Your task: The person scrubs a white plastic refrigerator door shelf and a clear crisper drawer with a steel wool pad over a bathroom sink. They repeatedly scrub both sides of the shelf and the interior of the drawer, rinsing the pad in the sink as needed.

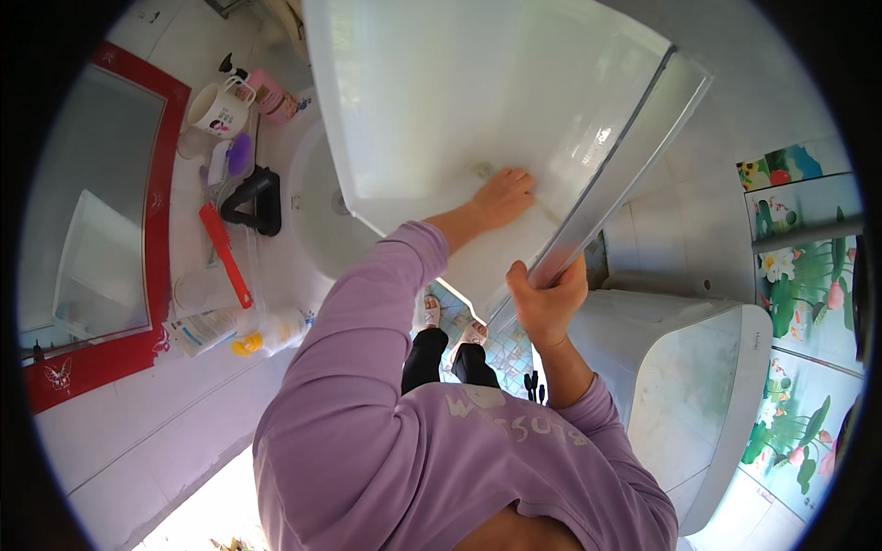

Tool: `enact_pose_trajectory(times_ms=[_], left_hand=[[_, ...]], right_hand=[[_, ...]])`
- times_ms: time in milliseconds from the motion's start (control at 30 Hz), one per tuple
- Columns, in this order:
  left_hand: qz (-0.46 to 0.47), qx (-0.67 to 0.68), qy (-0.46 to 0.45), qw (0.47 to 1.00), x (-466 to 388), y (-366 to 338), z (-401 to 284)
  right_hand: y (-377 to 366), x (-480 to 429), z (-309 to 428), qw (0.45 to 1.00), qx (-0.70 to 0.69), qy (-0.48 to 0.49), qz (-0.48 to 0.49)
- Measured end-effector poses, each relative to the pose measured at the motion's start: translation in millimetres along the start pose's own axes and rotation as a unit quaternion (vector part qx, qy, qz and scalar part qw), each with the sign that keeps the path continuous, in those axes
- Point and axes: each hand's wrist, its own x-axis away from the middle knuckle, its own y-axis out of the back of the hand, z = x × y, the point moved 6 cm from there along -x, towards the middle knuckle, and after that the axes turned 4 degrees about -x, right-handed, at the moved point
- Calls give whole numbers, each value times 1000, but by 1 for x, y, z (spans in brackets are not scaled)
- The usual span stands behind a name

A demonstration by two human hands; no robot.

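A large translucent white plastic bin [441,96], which looks like a refrigerator drawer, is tilted before me, partly over the washbasin [310,206]. A clear strip runs along its right side. My right hand [551,296] grips the lower end of that strip, thumb on the near side. My left hand [504,198] reaches inside the bin and rests against its surface, fingers curled. Whether anything is under those fingers is hidden. A faint greenish smudge [482,168] shows on the plastic just beside them.
On the left ledge stand a white mug [219,111], a pink pump bottle [272,96], a black triangular-handled object [256,203], a red brush [226,255] and a yellow-capped bottle [265,337]. A red-framed mirror [157,206] hangs there. A white Haier appliance [620,330] stands at right.
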Motion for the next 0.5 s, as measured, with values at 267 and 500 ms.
enact_pose_trajectory(times_ms=[267,500], left_hand=[[247,-207,71,944,40,43,64],[88,-119,26,989,38,68,50]], right_hand=[[-12,9,12,997,38,72,-12],[-22,5,19,999,14,43,-2]])
